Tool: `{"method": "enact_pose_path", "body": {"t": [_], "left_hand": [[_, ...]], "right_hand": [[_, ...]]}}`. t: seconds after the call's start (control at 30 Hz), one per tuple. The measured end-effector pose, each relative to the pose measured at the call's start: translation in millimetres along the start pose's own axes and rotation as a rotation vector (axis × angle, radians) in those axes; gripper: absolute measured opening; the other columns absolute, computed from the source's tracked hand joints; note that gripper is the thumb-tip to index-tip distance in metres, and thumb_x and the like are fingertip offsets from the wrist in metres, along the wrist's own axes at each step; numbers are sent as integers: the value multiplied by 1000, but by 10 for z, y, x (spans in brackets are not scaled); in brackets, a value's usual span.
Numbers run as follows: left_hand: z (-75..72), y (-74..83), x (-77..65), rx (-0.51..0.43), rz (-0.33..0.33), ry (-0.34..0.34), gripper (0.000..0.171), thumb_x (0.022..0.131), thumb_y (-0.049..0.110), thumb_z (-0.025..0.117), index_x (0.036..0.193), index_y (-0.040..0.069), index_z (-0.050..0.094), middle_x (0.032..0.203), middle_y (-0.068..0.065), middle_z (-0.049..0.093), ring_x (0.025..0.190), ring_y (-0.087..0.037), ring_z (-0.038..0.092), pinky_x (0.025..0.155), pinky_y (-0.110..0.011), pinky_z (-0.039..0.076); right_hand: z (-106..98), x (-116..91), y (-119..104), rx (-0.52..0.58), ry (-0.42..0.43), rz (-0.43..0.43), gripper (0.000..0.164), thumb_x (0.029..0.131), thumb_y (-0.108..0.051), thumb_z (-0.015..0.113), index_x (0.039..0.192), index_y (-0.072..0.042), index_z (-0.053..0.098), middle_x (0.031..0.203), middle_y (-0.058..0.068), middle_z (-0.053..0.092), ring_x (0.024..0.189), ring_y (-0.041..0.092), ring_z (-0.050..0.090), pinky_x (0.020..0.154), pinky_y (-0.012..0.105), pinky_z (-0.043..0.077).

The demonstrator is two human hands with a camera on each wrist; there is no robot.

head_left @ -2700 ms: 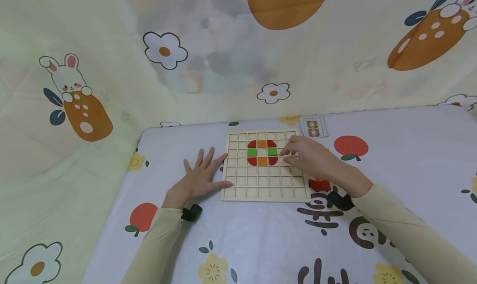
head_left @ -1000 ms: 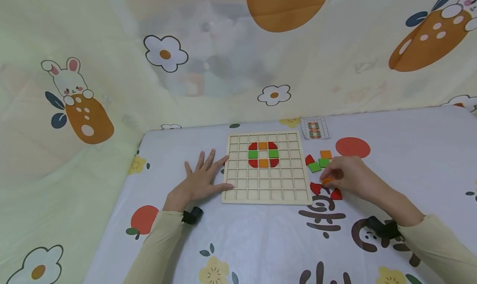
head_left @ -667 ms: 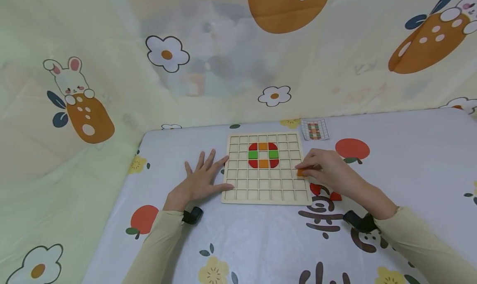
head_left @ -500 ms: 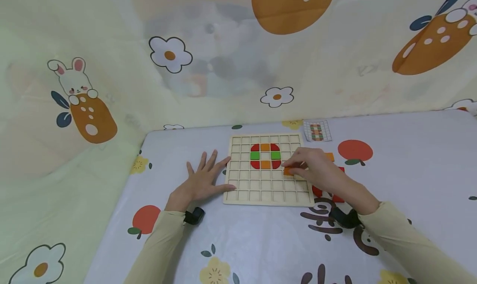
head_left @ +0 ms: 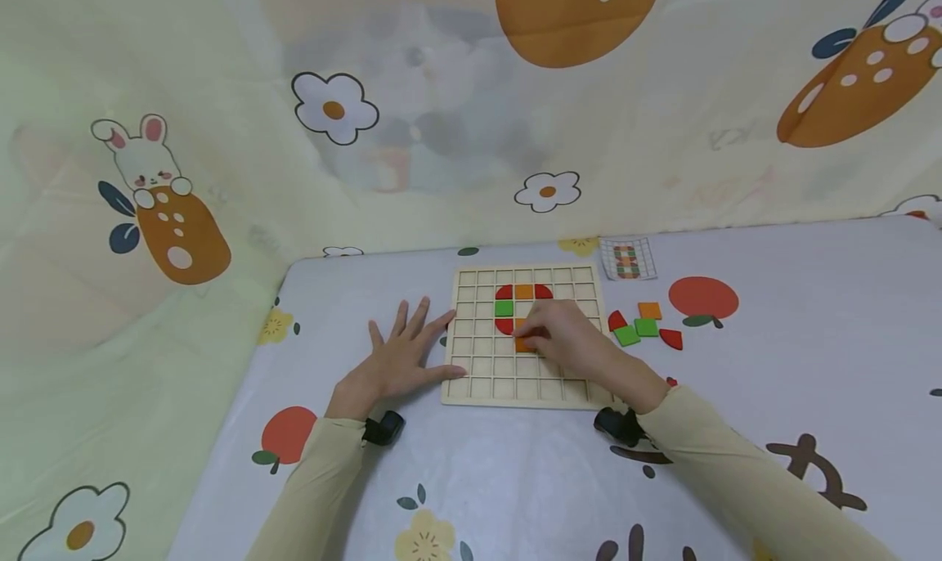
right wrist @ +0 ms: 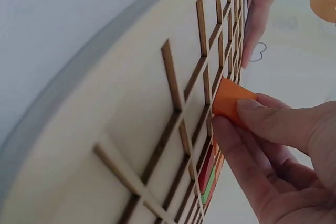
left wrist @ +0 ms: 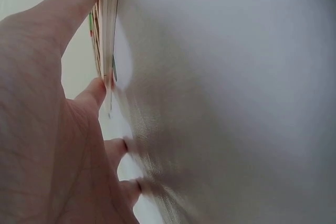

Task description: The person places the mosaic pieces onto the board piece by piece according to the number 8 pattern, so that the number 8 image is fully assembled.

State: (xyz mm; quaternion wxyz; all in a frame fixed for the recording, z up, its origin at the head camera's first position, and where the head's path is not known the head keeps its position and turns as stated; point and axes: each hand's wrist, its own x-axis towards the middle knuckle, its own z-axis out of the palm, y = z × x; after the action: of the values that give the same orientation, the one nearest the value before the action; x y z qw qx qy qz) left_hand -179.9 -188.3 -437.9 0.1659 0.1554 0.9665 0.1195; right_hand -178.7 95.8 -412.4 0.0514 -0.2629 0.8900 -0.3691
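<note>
A pale wooden grid board [head_left: 486, 389] lies on the table, with red, orange and green tiles set in a ring in its upper middle cells. My right hand [head_left: 577, 344] pinches an orange square tile [right wrist: 229, 99] between thumb and fingers, its lower edge right at a cell just below the ring. That hand covers the ring's right side in the head view. My left hand [head_left: 397, 355] lies spread at the board's left side, thumb and index finger touching the edge. In the left wrist view the thumb [left wrist: 79, 3] rests against the board's side.
Right of the board lie loose tiles: a green one [head_left: 646, 327], an orange one [head_left: 650, 310] and several others, partly behind the right forearm. A small pattern card [head_left: 628, 258] lies at the back. A printed cloth [head_left: 441, 177] hangs behind the table.
My right hand went from the board to the loose tiles, picked up an orange tile and carried it left to the cell below the ring. The left hand has stayed in place.
</note>
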Motion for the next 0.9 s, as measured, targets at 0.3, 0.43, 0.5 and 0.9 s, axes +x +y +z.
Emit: {"method": "enact_pose_path", "body": {"t": [0.3,0.43,0.5,0.9], "left_hand": [[-13,-1,10,-12,12,14,95,89,75,59,168,35,22,176,-11,-2,159,-43,-13,112,-82,-10],[6,6,-11,-7,2,6,95,89,75,59,168,36,22,176,-11,-2,159,-43,-13,112,-82,-10],[15,4,-21,-7,2,6,95,89,75,59,168,36,22,176,-11,-2,159,-43,-13,112,-82,-10],[20,-16,3,7,1,6,96,89,76,58,168,37,21,176,-10,-4,159,-42,-13,112,-82,-10]], "right_hand": [[11,34,-89,-72,-21,90,16,90,8,76,104,3,81,90,7,69,84,21,60,73,27,52],[38,36,-132,-89,-50,135,18,91,7,76,108,3,81,91,8,68,85,22,58,74,27,53],[54,36,-142,-107,-54,143,19,90,6,76,108,2,81,92,8,67,86,22,58,75,28,53],[97,31,-149,-148,-35,121,20,90,5,78,109,3,81,89,6,64,82,20,57,70,25,51]]}}
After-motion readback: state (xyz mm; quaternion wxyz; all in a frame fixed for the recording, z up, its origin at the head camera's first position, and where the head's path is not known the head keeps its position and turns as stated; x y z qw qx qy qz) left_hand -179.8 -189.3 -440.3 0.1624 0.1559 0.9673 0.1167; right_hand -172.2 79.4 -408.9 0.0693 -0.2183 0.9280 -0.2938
